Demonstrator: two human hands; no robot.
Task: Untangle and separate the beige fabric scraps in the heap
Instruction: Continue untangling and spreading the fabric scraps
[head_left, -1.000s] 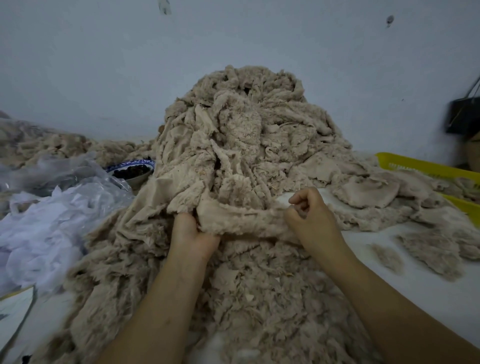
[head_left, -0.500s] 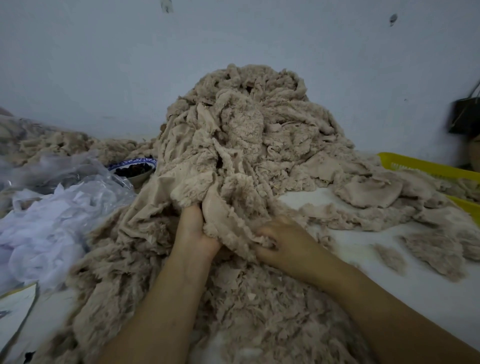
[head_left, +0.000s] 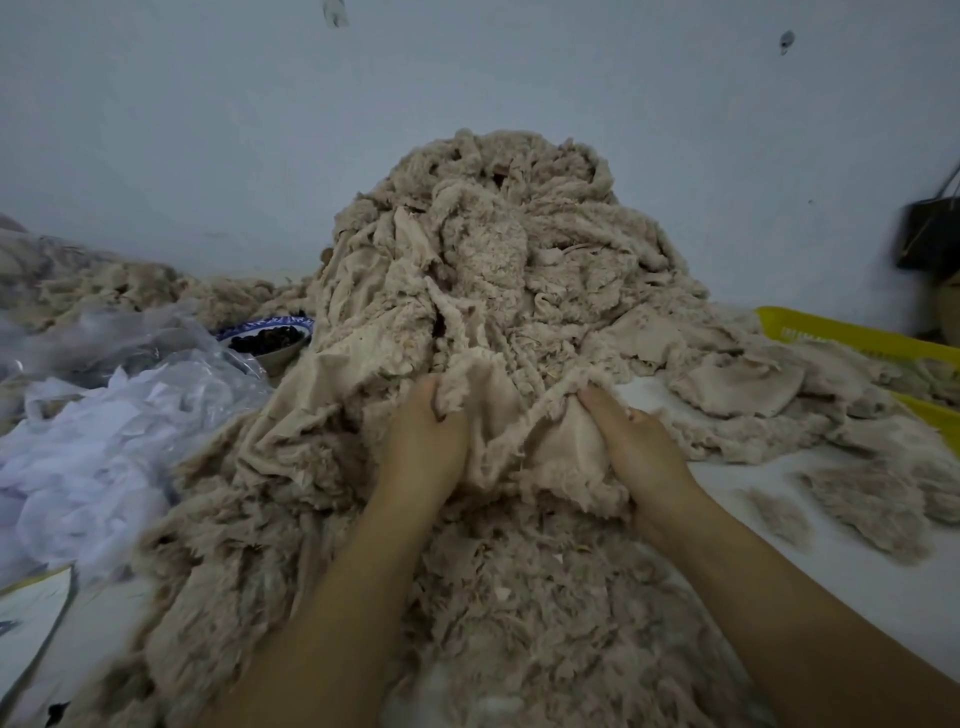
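Each grip closed on one beige scrap (head_left: 524, 452) at the near foot of the heap (head_left: 498, 270). The left hand (head_left: 423, 441) and right hand (head_left: 639, 452) hold opposite edges; scrap runs crosswise between, equally near both.

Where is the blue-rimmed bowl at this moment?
In the head view the bowl sits left of centre, against the left foot of the beige heap and just behind the clear plastic bags.

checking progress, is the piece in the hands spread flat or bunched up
Bunched up: the scrap sags in folds between the left hand and right hand, both gripping its fuzzy edge.
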